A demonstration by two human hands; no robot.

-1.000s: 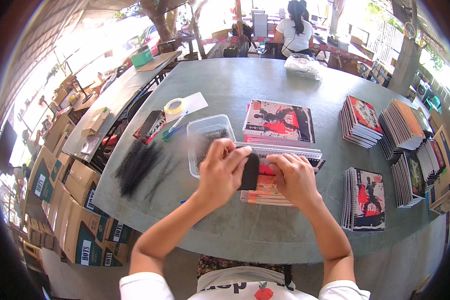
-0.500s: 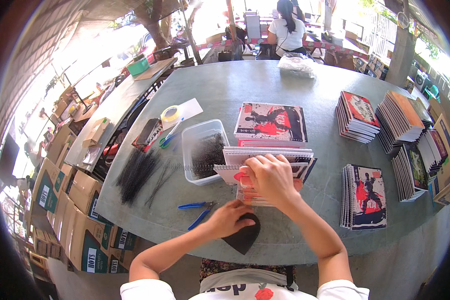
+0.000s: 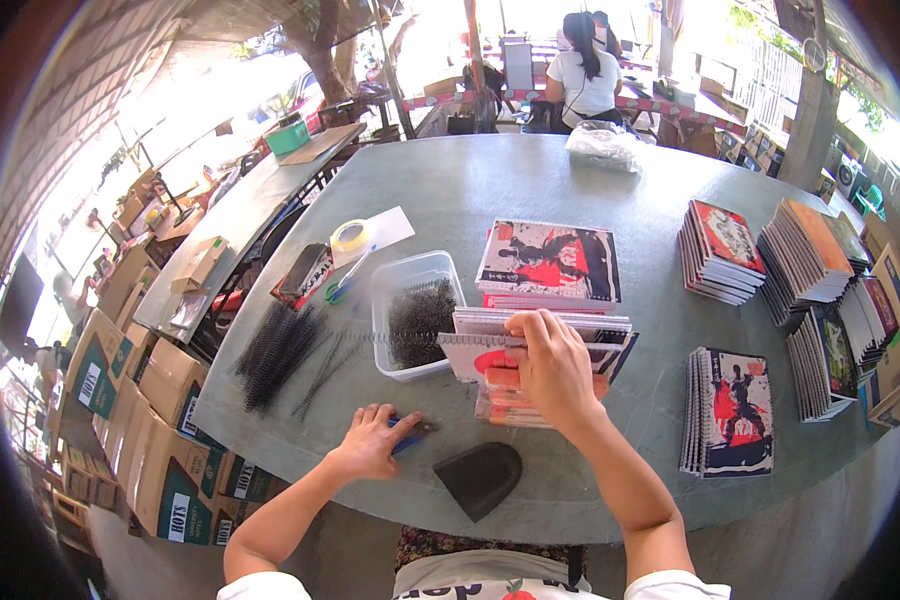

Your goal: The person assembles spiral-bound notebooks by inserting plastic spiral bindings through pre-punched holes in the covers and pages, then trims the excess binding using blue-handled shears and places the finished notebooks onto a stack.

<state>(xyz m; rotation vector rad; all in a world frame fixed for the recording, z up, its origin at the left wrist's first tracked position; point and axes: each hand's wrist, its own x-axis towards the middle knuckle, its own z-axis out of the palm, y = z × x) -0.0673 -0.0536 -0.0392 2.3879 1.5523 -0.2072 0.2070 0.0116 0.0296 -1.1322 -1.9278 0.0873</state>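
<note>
My right hand (image 3: 555,372) is closed on the top of a notebook (image 3: 462,352) that stands on edge, with a black spiral coil (image 3: 375,338) sticking out to the left from its binding edge. Under its lower side lie more notebooks with reddish-orange covers (image 3: 510,400). My left hand (image 3: 368,445) rests on the table to the left, its fingers curled over blue-handled pliers (image 3: 406,432) that it partly hides. A black pad with one rounded end (image 3: 478,480) lies on the table between my forearms, touched by neither hand.
A clear plastic tub (image 3: 378,300) of black coils stands left of the notebooks, beside loose coils (image 3: 280,350), scissors (image 3: 342,290) and a tape roll (image 3: 349,236). Notebook stacks (image 3: 735,410) fill the right side. A plastic bag (image 3: 605,145) lies at the far edge; a person (image 3: 583,80) sits beyond.
My left hand has left the black pad and moved left onto the pliers. My right hand keeps its hold on the upright notebook. The view has shifted slightly.
</note>
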